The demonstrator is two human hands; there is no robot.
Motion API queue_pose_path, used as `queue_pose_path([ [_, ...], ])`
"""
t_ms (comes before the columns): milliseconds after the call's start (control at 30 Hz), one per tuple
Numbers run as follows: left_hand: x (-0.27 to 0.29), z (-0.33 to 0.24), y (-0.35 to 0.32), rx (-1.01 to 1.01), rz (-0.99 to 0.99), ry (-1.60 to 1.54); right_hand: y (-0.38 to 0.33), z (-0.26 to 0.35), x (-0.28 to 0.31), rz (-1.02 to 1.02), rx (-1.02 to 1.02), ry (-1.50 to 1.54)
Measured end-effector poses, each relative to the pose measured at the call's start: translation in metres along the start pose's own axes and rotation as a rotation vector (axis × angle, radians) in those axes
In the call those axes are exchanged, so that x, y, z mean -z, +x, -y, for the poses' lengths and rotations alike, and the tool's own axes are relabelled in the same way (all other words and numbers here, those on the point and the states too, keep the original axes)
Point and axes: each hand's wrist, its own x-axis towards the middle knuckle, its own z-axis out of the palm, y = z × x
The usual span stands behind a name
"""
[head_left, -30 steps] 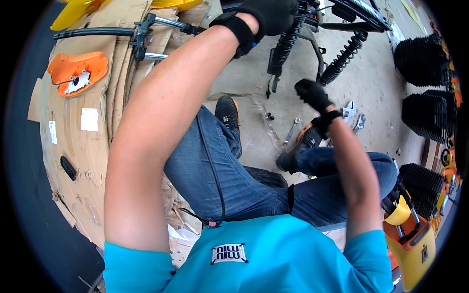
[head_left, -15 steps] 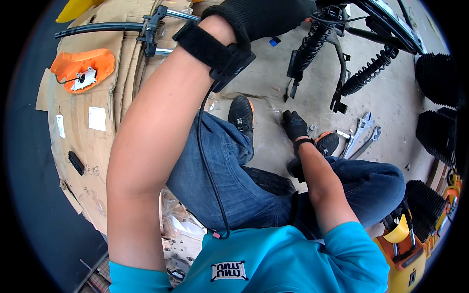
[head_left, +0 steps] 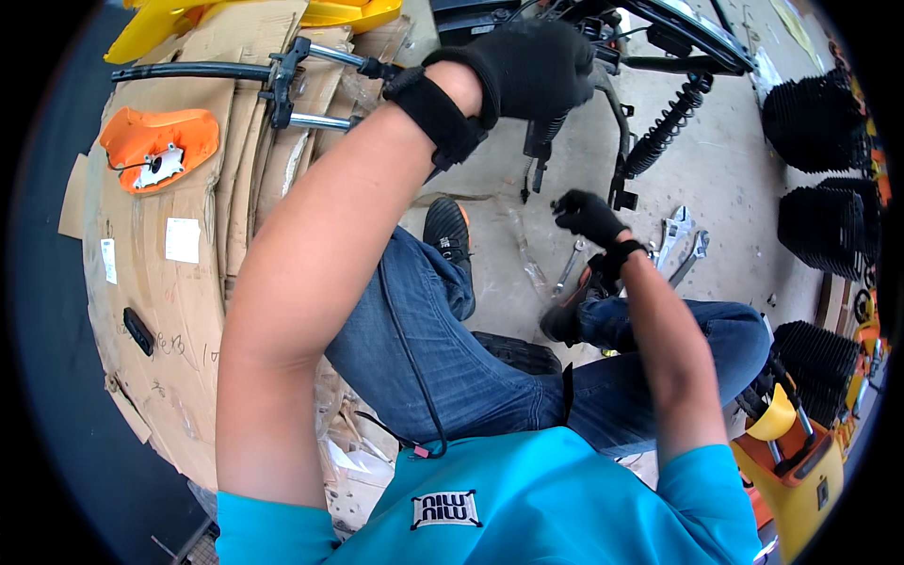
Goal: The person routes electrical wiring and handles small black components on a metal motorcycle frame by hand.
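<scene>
My left hand [head_left: 541, 73], in a black glove, is closed at the upper part of a black coil-spring shock absorber [head_left: 544, 139], hiding most of it. The shock's lower end hangs free below the fist. To the right, a second shock absorber [head_left: 669, 124] hangs from the black vehicle frame [head_left: 617, 141]. My right hand [head_left: 595, 220], gloved too, is held above the floor with thumb and fingers pinched together. Whatever is at its fingertips is too small to make out. A combination wrench [head_left: 570, 266] lies on the floor just below that hand.
Two large adjustable wrenches [head_left: 674, 237] lie right of my right hand. Cardboard [head_left: 188, 311] on the left bears an orange cover [head_left: 160, 141] and a fork assembly [head_left: 282, 83]. Black stacked parts [head_left: 819, 226] and a yellow-orange body part [head_left: 791, 471] stand at the right.
My left hand has moved down and right, over the shock absorber's upper part. My right hand has lifted from beside the shoe and moved right, uncovering the combination wrench. The view has shifted slightly.
</scene>
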Motion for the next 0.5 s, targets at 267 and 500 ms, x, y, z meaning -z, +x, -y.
queue_pose_path([
  [267,-0.022,-0.028,-0.003,0.113,0.054,-0.183,-0.052,0.217,0.130,-0.084,0.139,0.159],
  [500,-0.039,-0.055,0.005,0.206,-0.040,-0.736,-0.080,0.246,0.109,-0.365,0.325,0.249],
])
